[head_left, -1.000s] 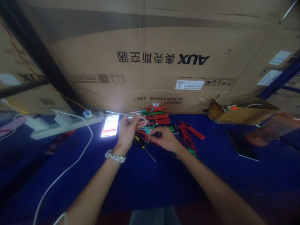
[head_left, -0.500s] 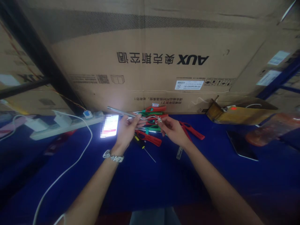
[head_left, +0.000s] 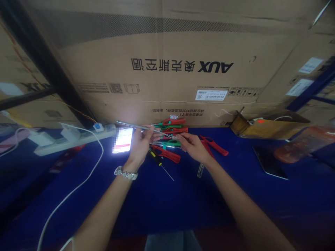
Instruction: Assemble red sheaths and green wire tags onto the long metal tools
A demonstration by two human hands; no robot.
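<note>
My left hand (head_left: 141, 144), with a metal watch (head_left: 125, 173) on the wrist, is closed on a thin silver metal tube (head_left: 131, 125) that points to the left. My right hand (head_left: 192, 146) pinches the end of a thin whitish wire (head_left: 163, 133) that runs from the tube's near end. Both hands hover over a pile of red and green long-nosed lighter bodies (head_left: 171, 127) on the blue table (head_left: 167, 198). A small yellow-handled screwdriver (head_left: 159, 163) lies just below the hands.
A lit phone (head_left: 122, 140) leans left of my left hand. A white power strip (head_left: 68, 139) with chargers and a white cable (head_left: 78, 184) sits at the left. A large cardboard box (head_left: 167, 66) walls the back. A dark tablet (head_left: 269, 162) and a cardboard tray (head_left: 251, 129) lie right.
My right hand rose from the table beside the red lighters and moved right, drawing the wire out taut from the tube. The tube tilted slightly in my left hand.
</note>
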